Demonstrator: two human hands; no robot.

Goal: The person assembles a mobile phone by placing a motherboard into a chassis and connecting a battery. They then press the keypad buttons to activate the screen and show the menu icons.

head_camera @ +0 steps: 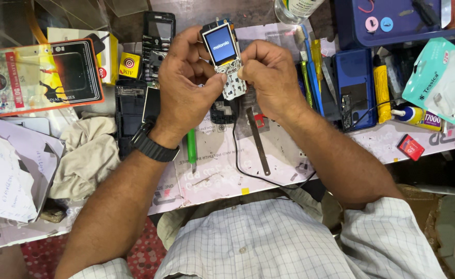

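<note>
Both hands hold a small opened phone (223, 59) above the workbench; its screen is lit blue and its bare white circuit board shows below the screen. My left hand (186, 82), with a black watch on the wrist, grips its left side, thumb on the board. My right hand (271, 77) pinches the right edge of the board. A thin black wire (236, 150) hangs from the phone down across the mat.
A black phone body (157, 39), dark phone parts (132, 106), a grey cloth (88, 155), a green-handled tool (191, 147), a metal strip (258, 139), a blue phone shell (355, 88), a glue tube (416, 113), a blue tray (403, 23) and printed boxes (41, 72) crowd the bench.
</note>
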